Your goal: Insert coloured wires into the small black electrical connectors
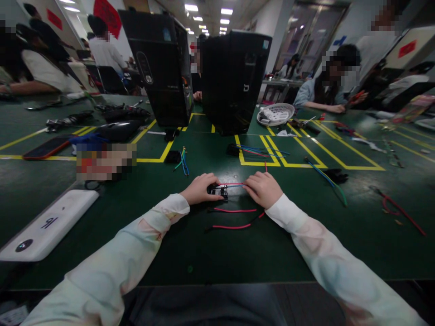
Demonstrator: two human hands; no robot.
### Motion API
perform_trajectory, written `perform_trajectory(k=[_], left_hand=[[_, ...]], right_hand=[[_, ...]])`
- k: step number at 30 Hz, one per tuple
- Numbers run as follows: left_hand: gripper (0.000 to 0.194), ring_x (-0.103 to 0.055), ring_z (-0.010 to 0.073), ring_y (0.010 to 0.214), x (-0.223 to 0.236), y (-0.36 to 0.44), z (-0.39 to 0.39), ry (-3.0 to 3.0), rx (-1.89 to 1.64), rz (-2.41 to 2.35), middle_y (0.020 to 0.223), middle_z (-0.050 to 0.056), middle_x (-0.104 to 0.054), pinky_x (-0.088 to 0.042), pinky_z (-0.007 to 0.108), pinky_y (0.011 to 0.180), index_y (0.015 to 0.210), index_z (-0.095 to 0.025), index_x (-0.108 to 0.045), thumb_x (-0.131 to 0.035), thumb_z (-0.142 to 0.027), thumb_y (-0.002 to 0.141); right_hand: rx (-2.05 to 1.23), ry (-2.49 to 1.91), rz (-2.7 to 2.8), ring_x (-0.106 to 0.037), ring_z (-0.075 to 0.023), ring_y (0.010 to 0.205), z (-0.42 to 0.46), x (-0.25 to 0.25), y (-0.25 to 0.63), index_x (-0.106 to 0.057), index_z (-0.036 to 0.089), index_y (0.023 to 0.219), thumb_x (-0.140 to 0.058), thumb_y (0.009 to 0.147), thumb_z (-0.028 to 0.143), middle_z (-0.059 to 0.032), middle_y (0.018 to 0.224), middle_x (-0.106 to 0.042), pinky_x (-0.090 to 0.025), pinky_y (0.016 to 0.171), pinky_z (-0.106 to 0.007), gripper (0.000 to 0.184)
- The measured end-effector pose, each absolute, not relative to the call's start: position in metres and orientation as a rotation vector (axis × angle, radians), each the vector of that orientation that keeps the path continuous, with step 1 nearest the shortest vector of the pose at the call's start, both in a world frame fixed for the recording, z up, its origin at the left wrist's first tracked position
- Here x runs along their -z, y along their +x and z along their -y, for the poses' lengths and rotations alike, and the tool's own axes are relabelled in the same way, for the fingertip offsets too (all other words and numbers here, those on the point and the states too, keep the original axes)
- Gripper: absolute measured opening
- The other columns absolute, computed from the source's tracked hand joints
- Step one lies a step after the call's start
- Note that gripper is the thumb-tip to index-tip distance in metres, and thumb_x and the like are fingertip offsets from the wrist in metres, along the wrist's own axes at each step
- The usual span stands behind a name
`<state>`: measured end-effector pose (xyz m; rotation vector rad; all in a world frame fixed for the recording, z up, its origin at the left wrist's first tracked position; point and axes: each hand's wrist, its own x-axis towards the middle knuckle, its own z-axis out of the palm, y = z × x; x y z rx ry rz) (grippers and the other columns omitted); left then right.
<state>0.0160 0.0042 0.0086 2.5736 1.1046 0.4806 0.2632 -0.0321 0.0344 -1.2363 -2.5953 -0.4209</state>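
Observation:
My left hand [201,188] is closed on a small black plastic housing [223,192] with open slots, held just above the green table. From it a red wire [233,184] and a blue wire run rightward to my right hand [263,186], whose fingers pinch them; a red end sticks up behind the knuckles. Below my hands lie two loose red wires, an upper one [235,210] and a lower one [231,227], with dark ends. Beyond, a black connector with several blue and red wires [254,150] rests on the table, and another with green and blue wires [184,162] lies left.
Two black computer towers, one left [161,68] and one right [234,81], stand at the back. A white basket [276,114] is beside them. At left lie a white case [50,226] and a phone [47,147]. More wires [328,176] lie right. A person [336,81] sits across.

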Motion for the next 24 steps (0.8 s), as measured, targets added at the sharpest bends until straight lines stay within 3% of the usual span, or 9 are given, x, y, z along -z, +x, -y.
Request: perform_trajectory(k=[3, 9, 14, 19, 24], left_hand=[[0.045, -0.048, 0.0212, 0.089, -0.0093, 0.0161, -0.0038, 2.575, -0.48, -1.111, 0.096, 0.004, -0.053, -0.037, 0.032, 0.076, 0.093, -0.02, -0.055, -0.059, -0.058, 0.069], [0.045, -0.047, 0.0211, 0.089, -0.0089, 0.0152, -0.0034, 2.574, -0.476, -1.108, 0.095, 0.003, -0.053, -0.037, 0.032, 0.077, 0.093, -0.02, -0.055, -0.059, -0.057, 0.069], [0.046, -0.048, 0.0213, 0.089, -0.0092, 0.0156, -0.0035, 2.563, -0.466, -1.11, 0.096, 0.004, -0.053, -0.037, 0.032, 0.076, 0.094, -0.02, -0.055, -0.059, -0.058, 0.069], [0.046, -0.048, 0.0212, 0.089, -0.0091, 0.0158, -0.0032, 2.564, -0.475, -1.111, 0.095, 0.003, -0.053, -0.037, 0.032, 0.077, 0.093, -0.02, -0.055, -0.059, -0.058, 0.069], [0.046, -0.048, 0.021, 0.088, -0.0079, 0.0157, -0.0038, 2.57, -0.481, -1.109, 0.095, 0.003, -0.053, -0.037, 0.032, 0.076, 0.093, -0.02, -0.055, -0.059, -0.059, 0.069]], right_hand=[[0.463, -1.267, 2.533, -0.044, -0.0179, 0.08, 0.0322, -0.0354, 0.2649, -0.059, 0.017, 0.082, -0.037, 0.091, 0.034, -0.0059, 0.079, -0.06, -0.022, 0.068, -0.031, 0.029], [0.239, -0.999, 2.767, -0.044, -0.0151, 0.075, 0.0359, -0.0346, 0.2643, -0.057, 0.018, 0.075, -0.04, 0.089, 0.032, -0.0029, 0.073, -0.059, -0.023, 0.066, -0.029, 0.027], [0.367, -1.221, 2.605, -0.044, -0.0165, 0.076, 0.0317, -0.0339, 0.2689, -0.058, 0.017, 0.078, -0.037, 0.09, 0.033, -0.0048, 0.075, -0.06, -0.022, 0.066, -0.03, 0.029], [0.272, -1.131, 2.746, -0.044, -0.0155, 0.075, 0.0309, -0.0312, 0.2705, -0.057, 0.018, 0.076, -0.038, 0.09, 0.03, -0.0033, 0.075, -0.06, -0.023, 0.064, -0.029, 0.027], [0.394, -1.134, 2.665, -0.044, -0.0162, 0.076, 0.0324, -0.0358, 0.2706, -0.059, 0.017, 0.08, -0.035, 0.091, 0.032, -0.0048, 0.075, -0.059, -0.023, 0.066, -0.03, 0.03]])
